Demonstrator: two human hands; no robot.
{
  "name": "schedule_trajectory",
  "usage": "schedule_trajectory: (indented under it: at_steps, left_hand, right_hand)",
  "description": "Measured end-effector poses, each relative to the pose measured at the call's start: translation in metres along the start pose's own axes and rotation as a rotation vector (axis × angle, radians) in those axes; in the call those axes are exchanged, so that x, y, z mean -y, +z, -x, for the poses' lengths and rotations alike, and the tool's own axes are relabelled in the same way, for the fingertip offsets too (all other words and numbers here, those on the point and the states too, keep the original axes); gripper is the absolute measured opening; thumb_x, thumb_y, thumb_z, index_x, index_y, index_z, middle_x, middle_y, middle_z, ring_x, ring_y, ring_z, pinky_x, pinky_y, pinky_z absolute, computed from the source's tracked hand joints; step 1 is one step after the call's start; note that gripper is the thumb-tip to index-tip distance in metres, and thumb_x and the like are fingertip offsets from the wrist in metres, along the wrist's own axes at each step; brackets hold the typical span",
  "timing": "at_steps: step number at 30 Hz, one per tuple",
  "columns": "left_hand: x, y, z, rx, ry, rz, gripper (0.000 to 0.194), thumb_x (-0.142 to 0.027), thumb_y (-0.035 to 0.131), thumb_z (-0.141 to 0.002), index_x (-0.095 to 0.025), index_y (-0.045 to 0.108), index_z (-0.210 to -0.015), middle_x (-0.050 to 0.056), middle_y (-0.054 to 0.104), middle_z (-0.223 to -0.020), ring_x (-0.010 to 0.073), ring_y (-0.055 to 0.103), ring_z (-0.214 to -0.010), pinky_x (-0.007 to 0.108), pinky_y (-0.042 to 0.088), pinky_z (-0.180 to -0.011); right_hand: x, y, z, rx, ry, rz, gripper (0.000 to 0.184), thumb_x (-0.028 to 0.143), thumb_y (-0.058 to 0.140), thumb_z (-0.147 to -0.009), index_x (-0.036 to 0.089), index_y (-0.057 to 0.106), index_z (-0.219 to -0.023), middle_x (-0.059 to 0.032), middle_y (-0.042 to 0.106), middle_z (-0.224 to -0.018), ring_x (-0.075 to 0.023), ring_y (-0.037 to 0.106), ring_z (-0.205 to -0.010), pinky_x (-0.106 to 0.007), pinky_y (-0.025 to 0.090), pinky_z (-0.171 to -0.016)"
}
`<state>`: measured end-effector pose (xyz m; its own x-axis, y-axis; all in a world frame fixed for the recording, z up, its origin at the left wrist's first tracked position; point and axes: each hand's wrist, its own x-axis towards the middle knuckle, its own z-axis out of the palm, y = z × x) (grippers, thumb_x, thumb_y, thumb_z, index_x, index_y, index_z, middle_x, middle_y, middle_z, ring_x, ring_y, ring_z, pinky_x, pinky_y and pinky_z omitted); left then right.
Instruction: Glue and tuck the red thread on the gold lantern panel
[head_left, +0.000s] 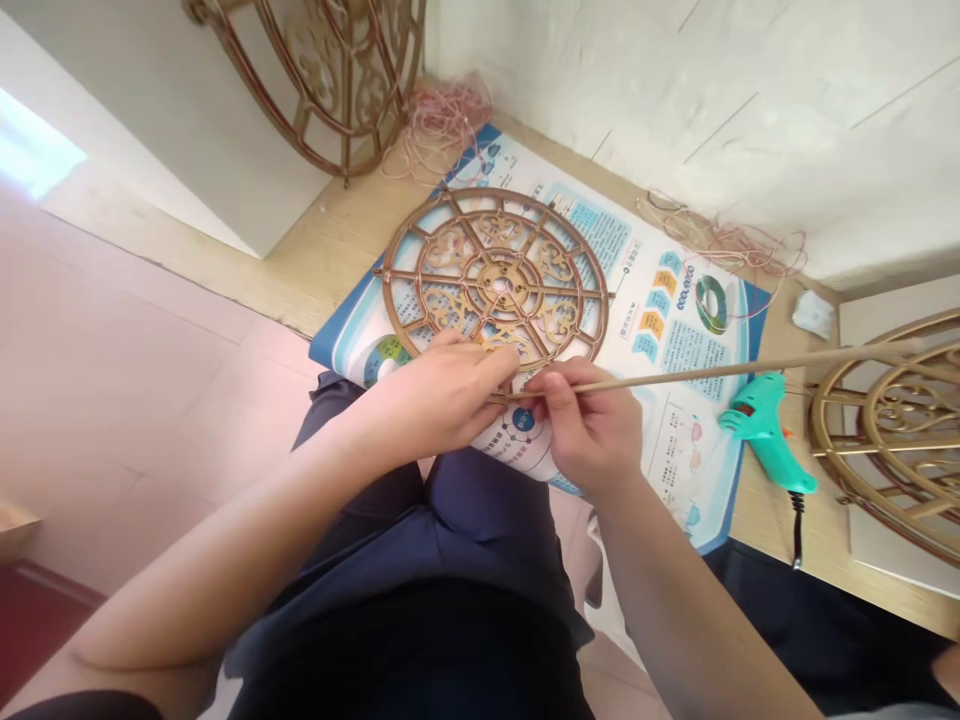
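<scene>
A round, bronze-coloured openwork wheel (523, 262), with spokes and scroll ornaments, lies flat on a printed poster (660, 372). My left hand (442, 392) is closed at the wheel's near rim, its fingertips partly hidden. Just to its right, my right hand (596, 425) pinches a long, thin tan rod (697, 375). The rod's left end runs to the wheel's near edge by my left fingers. From there it stretches right, past a turquoise glue gun (772, 432). Whether the rod touches the rim cannot be made out.
Another openwork piece (346, 75) leans at the upper left, beside a tangle of pink cord (450, 110). More thin cord (739, 245) lies along the wall. A small white packet (814, 314) sits near a further bronze wheel (900, 420) at the right. The bench edge (180, 268) runs along the left.
</scene>
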<state>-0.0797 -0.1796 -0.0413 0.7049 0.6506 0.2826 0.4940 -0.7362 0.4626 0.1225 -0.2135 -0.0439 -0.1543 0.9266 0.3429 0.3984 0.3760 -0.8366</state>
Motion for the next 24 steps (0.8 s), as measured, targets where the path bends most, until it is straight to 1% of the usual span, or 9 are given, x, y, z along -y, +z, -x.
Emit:
schedule_trajectory:
  at_steps: [7, 10, 13, 15, 16, 19, 21, 22, 24]
  left_hand:
    - [-0.001, -0.014, -0.003, 0.192, -0.030, 0.050, 0.006, -0.016, 0.055, -0.099, -0.019, 0.050, -0.100, 0.005, 0.073, -0.092, 0.0263, 0.070, -0.086, 0.038, 0.046, -0.086]
    - [-0.005, -0.017, -0.006, 0.252, -0.057, 0.019, 0.004, -0.014, 0.053, -0.099, -0.017, 0.053, -0.102, 0.007, 0.072, -0.092, 0.0279, 0.072, -0.091, 0.040, 0.048, -0.091]
    - [-0.008, -0.018, -0.005, 0.283, -0.077, -0.017, 0.012, -0.013, 0.054, -0.099, -0.014, 0.056, -0.111, 0.009, 0.073, -0.096, 0.0294, 0.072, -0.095, 0.043, 0.050, -0.093]
    - [-0.009, -0.019, 0.002, 0.222, -0.062, -0.018, 0.023, -0.012, 0.059, -0.097, -0.015, 0.057, -0.120, 0.011, 0.074, -0.109, 0.0298, 0.071, -0.106, 0.043, 0.051, -0.096]
    - [-0.010, -0.020, 0.008, 0.152, -0.052, -0.012, 0.027, -0.013, 0.061, -0.097, -0.016, 0.057, -0.124, 0.012, 0.073, -0.116, 0.0296, 0.070, -0.112, 0.043, 0.052, -0.097]
    - [-0.021, -0.027, 0.033, -0.146, -0.075, 0.037, 0.028, -0.018, 0.065, -0.099, -0.018, 0.059, -0.127, 0.012, 0.071, -0.120, 0.0278, 0.068, -0.116, 0.041, 0.054, -0.099]
    - [-0.040, -0.036, 0.051, -0.312, -0.137, 0.148, 0.026, -0.019, 0.068, -0.098, -0.019, 0.061, -0.122, 0.011, 0.072, -0.116, 0.0246, 0.069, -0.111, 0.039, 0.055, -0.099]
    - [-0.053, -0.041, 0.058, -0.353, -0.152, 0.257, 0.027, -0.018, 0.071, -0.096, -0.020, 0.063, -0.121, 0.009, 0.073, -0.114, 0.0224, 0.069, -0.108, 0.037, 0.056, -0.098]
    - [-0.082, -0.051, 0.071, -0.309, -0.101, 0.573, 0.029, -0.017, 0.069, -0.095, -0.021, 0.065, -0.123, 0.008, 0.074, -0.109, 0.0200, 0.071, -0.102, 0.033, 0.058, -0.094]
  right_hand:
    - [0.005, 0.004, 0.002, 0.029, -0.101, 0.132, 0.024, 0.023, 0.060, -0.102, 0.018, 0.062, -0.079, -0.0013, 0.064, -0.068, -0.0135, 0.060, -0.061, -0.024, 0.046, -0.058]
    - [0.005, 0.006, 0.004, 0.006, -0.086, 0.092, 0.026, 0.023, 0.061, -0.100, 0.018, 0.061, -0.074, -0.0017, 0.063, -0.065, -0.0140, 0.059, -0.059, -0.025, 0.044, -0.057]
    - [0.002, 0.005, 0.006, -0.012, -0.008, 0.015, 0.029, 0.029, 0.062, -0.102, 0.018, 0.064, -0.075, -0.0019, 0.063, -0.063, -0.0134, 0.058, -0.056, -0.024, 0.044, -0.054]
    - [0.001, 0.003, 0.007, -0.036, 0.079, -0.064, 0.034, 0.038, 0.058, -0.106, 0.018, 0.066, -0.079, -0.0021, 0.065, -0.062, -0.0129, 0.059, -0.053, -0.023, 0.046, -0.052]
    - [0.000, 0.002, 0.006, -0.050, 0.122, -0.109, 0.038, 0.043, 0.056, -0.108, 0.018, 0.066, -0.081, -0.0024, 0.066, -0.062, -0.0126, 0.059, -0.052, -0.023, 0.047, -0.051]
    - [-0.001, 0.001, 0.004, -0.090, 0.213, -0.241, 0.047, 0.056, 0.058, -0.106, 0.018, 0.066, -0.080, -0.0036, 0.067, -0.062, -0.0121, 0.059, -0.049, -0.022, 0.046, -0.047]
    - [-0.002, 0.001, 0.002, -0.108, 0.245, -0.316, 0.050, 0.061, 0.063, -0.102, 0.017, 0.067, -0.078, -0.0038, 0.067, -0.061, -0.0119, 0.059, -0.049, -0.022, 0.046, -0.046]
    - [-0.003, 0.001, 0.002, -0.119, 0.253, -0.350, 0.050, 0.062, 0.066, -0.100, 0.017, 0.068, -0.077, -0.0035, 0.066, -0.061, -0.0117, 0.059, -0.048, -0.022, 0.046, -0.046]
    - [-0.004, 0.002, 0.001, -0.148, 0.258, -0.414, 0.051, 0.064, 0.070, -0.096, 0.018, 0.067, -0.076, -0.0027, 0.065, -0.060, -0.0116, 0.058, -0.047, -0.022, 0.045, -0.044]
